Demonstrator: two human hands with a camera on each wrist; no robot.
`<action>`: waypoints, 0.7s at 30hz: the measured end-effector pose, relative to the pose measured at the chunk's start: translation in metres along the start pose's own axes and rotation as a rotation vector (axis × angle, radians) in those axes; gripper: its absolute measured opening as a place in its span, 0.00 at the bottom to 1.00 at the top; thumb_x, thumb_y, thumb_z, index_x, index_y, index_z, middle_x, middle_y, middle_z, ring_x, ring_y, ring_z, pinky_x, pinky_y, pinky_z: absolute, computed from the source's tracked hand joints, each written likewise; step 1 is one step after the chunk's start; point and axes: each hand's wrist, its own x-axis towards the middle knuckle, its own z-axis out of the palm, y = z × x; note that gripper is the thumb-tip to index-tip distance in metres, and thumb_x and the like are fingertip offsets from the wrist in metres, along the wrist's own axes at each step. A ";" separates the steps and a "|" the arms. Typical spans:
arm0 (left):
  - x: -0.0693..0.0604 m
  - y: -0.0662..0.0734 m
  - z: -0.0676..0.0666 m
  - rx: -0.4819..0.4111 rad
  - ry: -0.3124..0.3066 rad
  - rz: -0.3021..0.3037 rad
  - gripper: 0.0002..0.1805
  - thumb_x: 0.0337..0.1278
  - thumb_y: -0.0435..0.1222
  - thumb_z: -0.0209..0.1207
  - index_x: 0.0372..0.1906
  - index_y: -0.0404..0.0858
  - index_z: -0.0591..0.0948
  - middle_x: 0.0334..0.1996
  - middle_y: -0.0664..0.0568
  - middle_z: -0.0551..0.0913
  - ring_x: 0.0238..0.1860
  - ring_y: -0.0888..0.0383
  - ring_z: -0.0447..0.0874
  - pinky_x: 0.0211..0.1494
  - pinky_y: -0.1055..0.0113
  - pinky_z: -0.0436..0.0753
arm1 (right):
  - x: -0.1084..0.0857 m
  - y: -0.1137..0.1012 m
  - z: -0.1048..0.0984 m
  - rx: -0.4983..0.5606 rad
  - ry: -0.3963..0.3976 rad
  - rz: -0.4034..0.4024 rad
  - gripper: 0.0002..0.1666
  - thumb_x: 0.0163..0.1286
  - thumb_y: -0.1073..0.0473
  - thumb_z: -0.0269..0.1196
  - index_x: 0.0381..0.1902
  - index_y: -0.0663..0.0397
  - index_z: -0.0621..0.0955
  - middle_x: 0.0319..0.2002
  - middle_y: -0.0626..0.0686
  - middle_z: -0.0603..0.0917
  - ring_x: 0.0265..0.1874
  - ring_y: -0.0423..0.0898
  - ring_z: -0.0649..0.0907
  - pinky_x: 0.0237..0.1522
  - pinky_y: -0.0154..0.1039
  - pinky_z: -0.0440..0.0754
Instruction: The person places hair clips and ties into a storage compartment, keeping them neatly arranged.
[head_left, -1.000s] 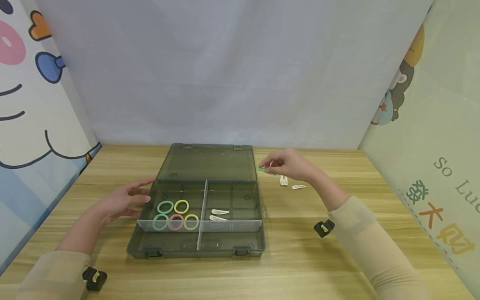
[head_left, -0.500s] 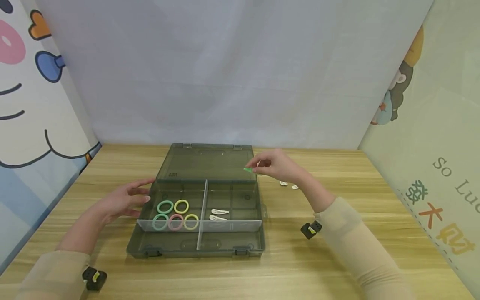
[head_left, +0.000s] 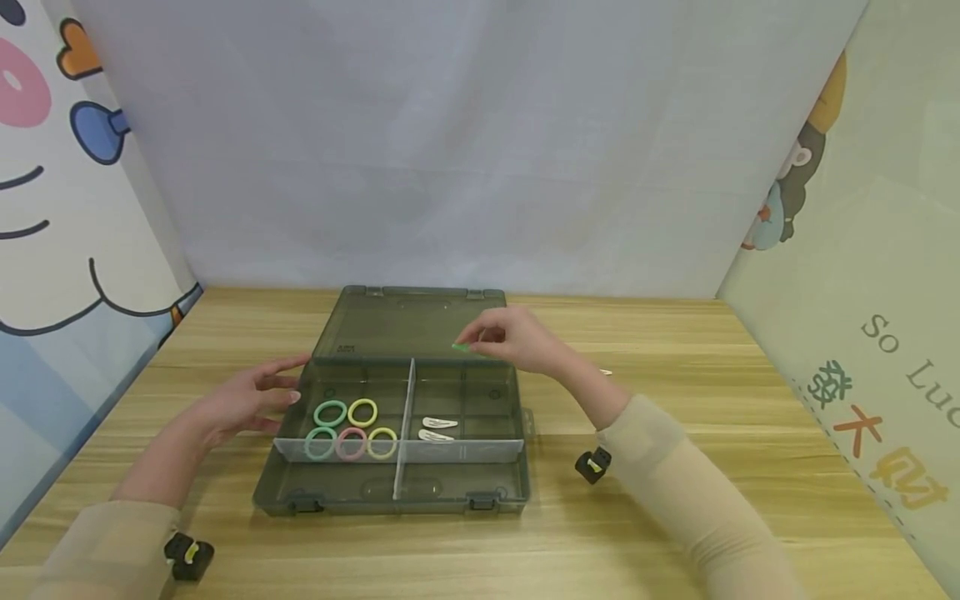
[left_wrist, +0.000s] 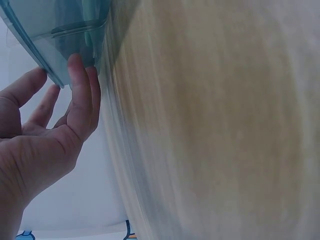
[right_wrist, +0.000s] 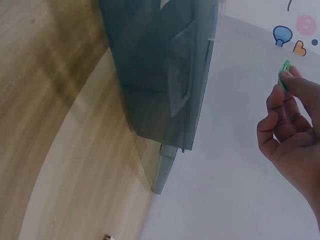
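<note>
In the head view, my right hand (head_left: pixel 517 337) pinches a green hair clip (head_left: pixel 461 347) between thumb and fingertips, above the hinge side of a dark translucent compartment box (head_left: pixel 390 507). The right wrist view shows this green clip (right_wrist: pixel 284 72) upright at the fingertips. My left hand (head_left: pixel 243 404) rests its fingers against the box's left side; in the left wrist view, its fingertips (left_wrist: pixel 75 62) touch the wall near a corner. Green, yellow and pink hair ties (head_left: pixel 352 444) lie in the left compartment. Two white snap clips (head_left: pixel 439 423) lie in the right one.
The box lid (head_left: pixel 412 325) lies folded back behind the compartments. A clear divider (head_left: pixel 408 408) separates left from right, and another strip (head_left: pixel 465 452) crosses near the front. Part of a white clip (head_left: pixel 605 372) shows on the wooden table (head_left: pixel 675 350) behind my right forearm.
My right hand has moved left with the green hair clip, from the table beside the box to above it. My left hand and the box have stayed put.
</note>
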 end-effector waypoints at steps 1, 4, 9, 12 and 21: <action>0.000 0.000 0.000 0.000 0.000 0.000 0.42 0.65 0.41 0.56 0.76 0.44 0.46 0.70 0.29 0.49 0.59 0.41 0.70 0.48 0.54 0.80 | 0.001 0.000 0.003 0.006 -0.008 0.007 0.09 0.66 0.63 0.62 0.42 0.50 0.85 0.36 0.46 0.85 0.29 0.46 0.82 0.30 0.33 0.77; 0.000 0.000 0.000 0.000 -0.001 -0.001 0.41 0.65 0.41 0.55 0.76 0.44 0.46 0.70 0.29 0.48 0.60 0.40 0.69 0.48 0.54 0.80 | 0.004 0.000 0.011 0.016 -0.036 0.019 0.08 0.66 0.61 0.63 0.42 0.48 0.85 0.35 0.45 0.85 0.29 0.46 0.83 0.30 0.33 0.77; -0.001 0.001 0.001 -0.005 -0.003 -0.004 0.40 0.66 0.40 0.55 0.76 0.44 0.46 0.70 0.29 0.48 0.61 0.39 0.67 0.48 0.54 0.80 | 0.010 0.004 0.026 0.023 -0.091 0.030 0.08 0.66 0.61 0.63 0.41 0.48 0.85 0.38 0.47 0.85 0.33 0.48 0.85 0.33 0.31 0.79; -0.002 0.003 0.002 -0.008 -0.008 0.002 0.40 0.66 0.38 0.54 0.75 0.42 0.46 0.70 0.28 0.48 0.60 0.39 0.67 0.47 0.55 0.80 | 0.013 0.006 0.035 0.024 -0.116 0.039 0.08 0.65 0.61 0.63 0.41 0.48 0.85 0.40 0.46 0.85 0.35 0.42 0.84 0.35 0.30 0.80; -0.003 0.005 0.002 -0.014 -0.004 -0.002 0.41 0.65 0.38 0.55 0.75 0.41 0.46 0.70 0.28 0.47 0.60 0.41 0.67 0.46 0.55 0.81 | 0.016 0.010 0.056 -0.036 -0.205 -0.028 0.07 0.64 0.62 0.64 0.40 0.49 0.85 0.36 0.46 0.85 0.32 0.34 0.81 0.35 0.28 0.78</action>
